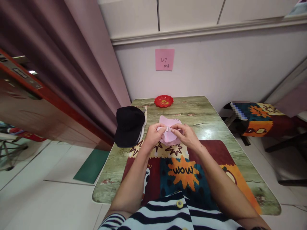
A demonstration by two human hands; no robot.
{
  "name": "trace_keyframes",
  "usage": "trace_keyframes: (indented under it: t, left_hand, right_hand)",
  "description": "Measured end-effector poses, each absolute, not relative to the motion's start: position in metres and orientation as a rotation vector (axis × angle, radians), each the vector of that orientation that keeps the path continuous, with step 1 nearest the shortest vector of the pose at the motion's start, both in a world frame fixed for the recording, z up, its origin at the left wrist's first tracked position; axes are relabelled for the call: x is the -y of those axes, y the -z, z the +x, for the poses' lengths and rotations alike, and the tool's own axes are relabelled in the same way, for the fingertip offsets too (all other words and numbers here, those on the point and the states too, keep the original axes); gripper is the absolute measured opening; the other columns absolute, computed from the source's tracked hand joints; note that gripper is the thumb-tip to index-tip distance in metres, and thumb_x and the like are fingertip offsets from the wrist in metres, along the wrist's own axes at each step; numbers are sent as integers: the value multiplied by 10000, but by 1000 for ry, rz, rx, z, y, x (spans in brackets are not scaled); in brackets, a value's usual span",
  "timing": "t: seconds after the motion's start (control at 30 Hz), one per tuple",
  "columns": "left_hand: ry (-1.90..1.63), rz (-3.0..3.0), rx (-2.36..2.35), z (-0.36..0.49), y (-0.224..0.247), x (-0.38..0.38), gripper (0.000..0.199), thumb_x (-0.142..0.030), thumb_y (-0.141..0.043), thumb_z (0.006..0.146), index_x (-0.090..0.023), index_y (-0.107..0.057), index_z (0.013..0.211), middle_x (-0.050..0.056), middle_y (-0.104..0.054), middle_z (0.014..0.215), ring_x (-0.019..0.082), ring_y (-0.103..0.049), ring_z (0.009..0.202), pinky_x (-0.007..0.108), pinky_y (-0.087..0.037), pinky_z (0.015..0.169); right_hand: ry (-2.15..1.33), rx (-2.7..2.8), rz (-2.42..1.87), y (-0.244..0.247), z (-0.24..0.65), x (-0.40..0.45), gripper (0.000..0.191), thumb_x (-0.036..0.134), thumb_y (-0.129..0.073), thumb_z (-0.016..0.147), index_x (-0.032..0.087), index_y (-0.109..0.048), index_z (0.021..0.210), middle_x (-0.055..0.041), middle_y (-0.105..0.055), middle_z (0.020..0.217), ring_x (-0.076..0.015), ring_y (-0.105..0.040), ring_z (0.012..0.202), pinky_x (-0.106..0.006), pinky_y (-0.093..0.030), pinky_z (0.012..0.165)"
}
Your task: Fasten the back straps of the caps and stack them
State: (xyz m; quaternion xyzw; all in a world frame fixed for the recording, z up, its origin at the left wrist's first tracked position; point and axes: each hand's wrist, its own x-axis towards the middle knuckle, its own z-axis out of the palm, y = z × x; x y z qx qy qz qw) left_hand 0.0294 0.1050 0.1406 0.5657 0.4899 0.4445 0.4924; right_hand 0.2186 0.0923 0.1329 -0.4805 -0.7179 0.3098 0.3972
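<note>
Left hand (153, 134) and right hand (187, 135) pinching the strap (167, 129) on the pink baseball cap (169, 138); black baseball cap (130, 123) left of it, scalloped red dish (163, 101) beyond it.

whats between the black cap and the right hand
In the head view, the left hand and much of the pink cap lie between the black cap and right hand, plus a pale edge showing beside the black cap.

I am seeing a mauve curtain (96, 48) hanging at upper left, beside a wooden door (52, 119). The white wall (216, 64) is carrying a pink note (164, 59) at upper centre. Pale floor tiles (31, 195) are spreading at lower left; light (207, 133) is gleaming on the central table (192, 107).
</note>
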Motion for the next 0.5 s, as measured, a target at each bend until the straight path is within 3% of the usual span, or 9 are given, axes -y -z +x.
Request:
trace_keyframes:
  t: [0.13, 0.23, 0.4, 0.5]
  left_hand:
    - [-1048, 1367, -1160, 29, -141, -103, 211, -362, -688, 756, -151, -678, 748, -50, -520, 508, 87, -441, 451, 209, -330, 466]
    - [-1043, 1368, -1165, 28, -141, -102, 230, -370, -695, 750, -140, -695, 767, -49, -524, 507, 83, -436, 445, 208, -326, 464]
    - [-1084, 1289, -1168, 30, -142, -102, 304, -384, -747, 712, -139, -697, 885, -58, -541, 518, 83, -461, 440, 195, -326, 450]
    - [-1059, 1289, -1125, 33, -145, -102, 311, -422, -744, 735, -148, -675, 865, -54, -547, 522, 80, -467, 433, 190, -342, 443]
  right_hand:
    - [-806, 1804, -1242, -131, 213, -94, 231, 360, -536, 943, 220, -673, 820, -6, -707, 749, -176, -597, 669, -348, -443, 807]
    - [-728, 1845, -1286, -129, 212, -93, 227, 323, -524, 953, 215, -667, 812, 0, -688, 710, -179, -593, 657, -372, -446, 839]
    - [-226, 1791, -1320, -132, 205, -84, 127, 247, -610, 914, 211, -725, 957, -93, -744, 1117, -285, -651, 1054, -420, -439, 945]
    - [-258, 1754, -1228, -137, 198, -82, 149, 236, -595, 936, 205, -726, 1000, -93, -728, 1085, -218, -676, 886, -344, -497, 826]
